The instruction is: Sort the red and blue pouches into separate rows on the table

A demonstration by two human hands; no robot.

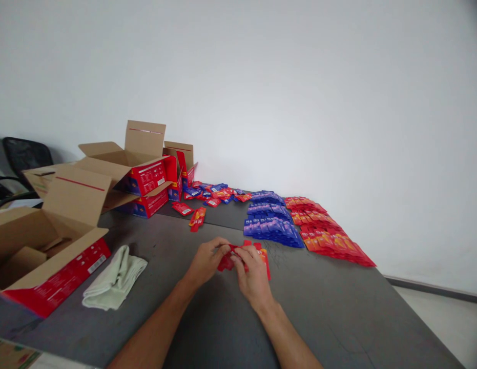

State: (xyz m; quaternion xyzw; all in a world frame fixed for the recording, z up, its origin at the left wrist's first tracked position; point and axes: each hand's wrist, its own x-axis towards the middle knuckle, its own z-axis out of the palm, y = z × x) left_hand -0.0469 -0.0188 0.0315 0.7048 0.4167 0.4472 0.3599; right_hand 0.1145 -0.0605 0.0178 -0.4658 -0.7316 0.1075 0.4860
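Near the middle of the dark table, my left hand (206, 260) pinches a small red packet (225, 263) between thumb and fingers. My right hand (254, 279) is closed on the same packet from the other side, its fingertips meeting those of the left. Fingers cover much of the packet. A red-and-orange packet (265, 260) lies on the table behind and partly beneath my right hand. Just beyond the hands are overlapping rows of blue packets (269, 228), with rows of red-and-orange packets (332, 240) to their right.
A loose heap of red and blue packets (213, 192) lies against the wall, with a red-and-orange packet (198, 219) nearer. Open cartons (151, 177) are stacked at the back left. Another open carton (69, 274) stands front left, beside a folded pale cloth (115, 279).
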